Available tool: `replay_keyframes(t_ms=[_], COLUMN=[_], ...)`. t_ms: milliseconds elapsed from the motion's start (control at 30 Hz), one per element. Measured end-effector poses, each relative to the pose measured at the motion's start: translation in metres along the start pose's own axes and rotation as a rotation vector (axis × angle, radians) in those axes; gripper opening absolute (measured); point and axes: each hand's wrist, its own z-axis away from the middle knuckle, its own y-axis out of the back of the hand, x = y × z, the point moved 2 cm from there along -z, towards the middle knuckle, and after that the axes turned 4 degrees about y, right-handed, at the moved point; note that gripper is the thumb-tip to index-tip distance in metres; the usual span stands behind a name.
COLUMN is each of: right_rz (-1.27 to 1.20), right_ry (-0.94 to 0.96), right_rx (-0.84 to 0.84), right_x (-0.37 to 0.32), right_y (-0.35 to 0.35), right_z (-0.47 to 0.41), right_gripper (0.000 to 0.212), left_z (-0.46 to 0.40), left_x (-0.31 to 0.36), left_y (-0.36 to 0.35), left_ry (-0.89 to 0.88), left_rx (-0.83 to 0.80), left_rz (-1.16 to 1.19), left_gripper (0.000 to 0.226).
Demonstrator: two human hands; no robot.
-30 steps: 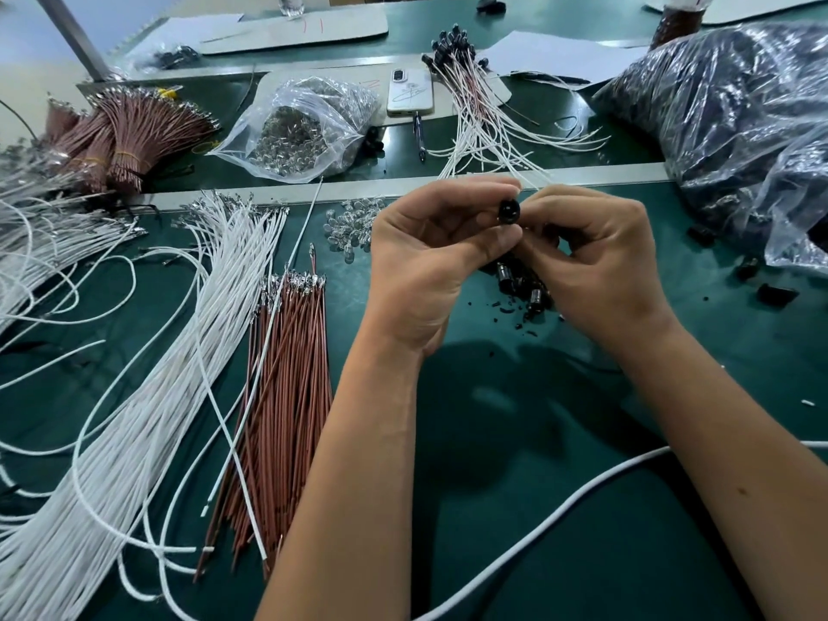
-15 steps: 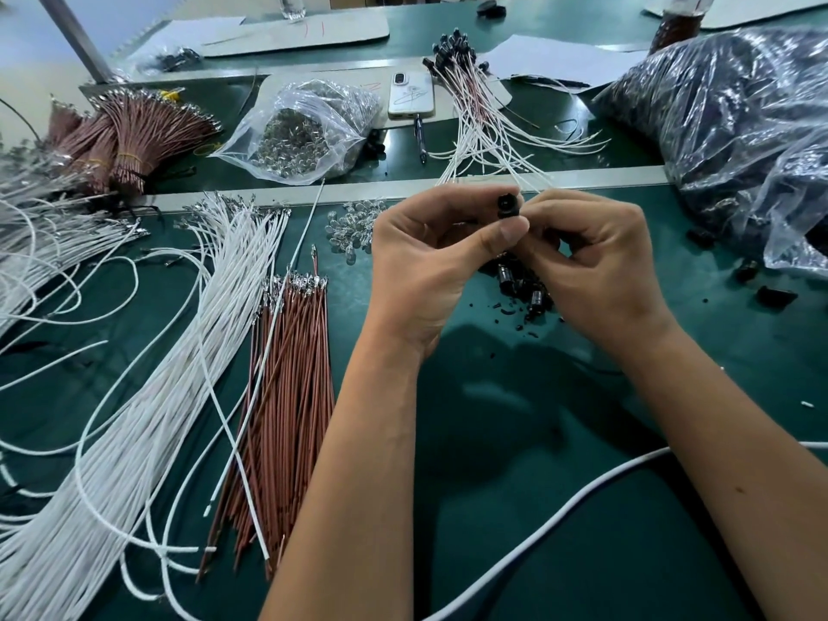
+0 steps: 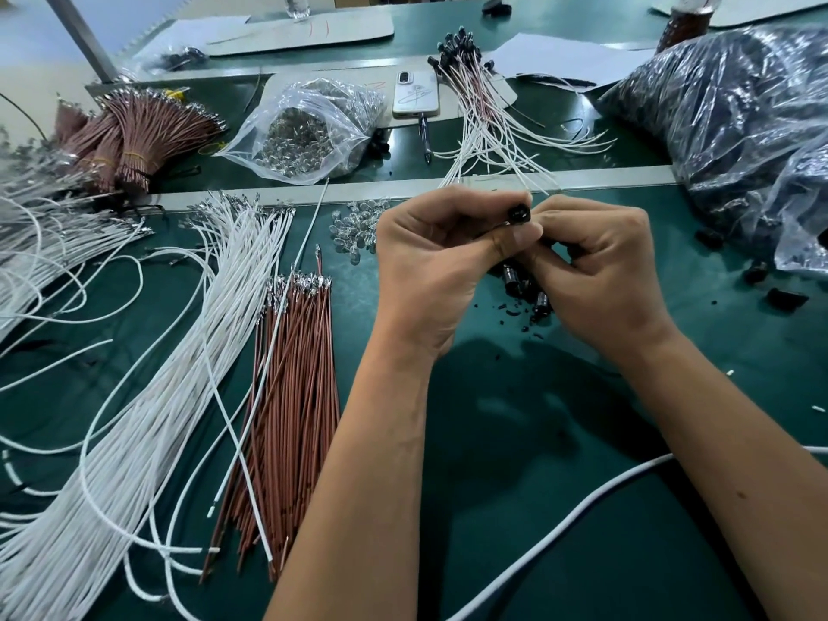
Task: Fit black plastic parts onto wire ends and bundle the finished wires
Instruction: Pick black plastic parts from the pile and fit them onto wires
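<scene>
My left hand (image 3: 439, 257) and my right hand (image 3: 605, 271) meet above the green mat, fingertips together. Between them they pinch a small black plastic part (image 3: 519, 214), its round end facing up. Whatever wire goes into it is hidden by my fingers. More black parts (image 3: 524, 284) lie on the mat under my hands. Loose brown wires (image 3: 291, 396) with metal terminals lie left of my left forearm, and a spread of white wires (image 3: 170, 374) lies further left. A pile of finished wires with black ends (image 3: 484, 109) rests behind my hands.
A clear bag of small metal pieces (image 3: 309, 132) and a phone (image 3: 416, 94) lie at the back. Tied brown wire bundles (image 3: 130, 136) sit back left. A large plastic bag of black parts (image 3: 739, 123) fills the right. A thick white cable (image 3: 582, 508) crosses the near mat.
My hands have stayed in place; the fingertips have pressed closer around the black part, and my left thumb has slid up against it.
</scene>
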Motion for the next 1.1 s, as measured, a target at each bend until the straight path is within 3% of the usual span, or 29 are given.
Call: replay_keyframes(t_ms=[167, 300, 467, 633, 1100], right_rz=[0.017, -0.026, -0.184, -0.068, -0.131], right_ry=[-0.019, -0.078, -0.243, -0.239, -0.203], right_rx=[-0.023, -0.065, 0.043, -0.013, 0.061], right_x=[-0.001, 0.000, 0.000, 0.002, 0.005], right_y=[-0.001, 0.000, -0.002, 0.002, 0.002], right_z=[0.000, 0.001, 0.000, -0.001, -0.001], right_gripper=[0.012, 0.009, 0.005, 0.005, 0.011], left_z=[-0.001, -0.001, -0.002, -0.001, -0.002], left_x=[-0.003, -0.008, -0.011, -0.015, -0.016], left_y=[-0.001, 0.000, 0.001, 0.004, -0.001], left_ry=[0.044, 0.197, 0.228, 0.279, 0.198], left_rx=[0.058, 0.139, 0.153, 0.155, 0.220], left_rz=[0.049, 0.116, 0.118, 0.065, 0.008], left_gripper=[0.026, 0.019, 0.019, 0.017, 0.015])
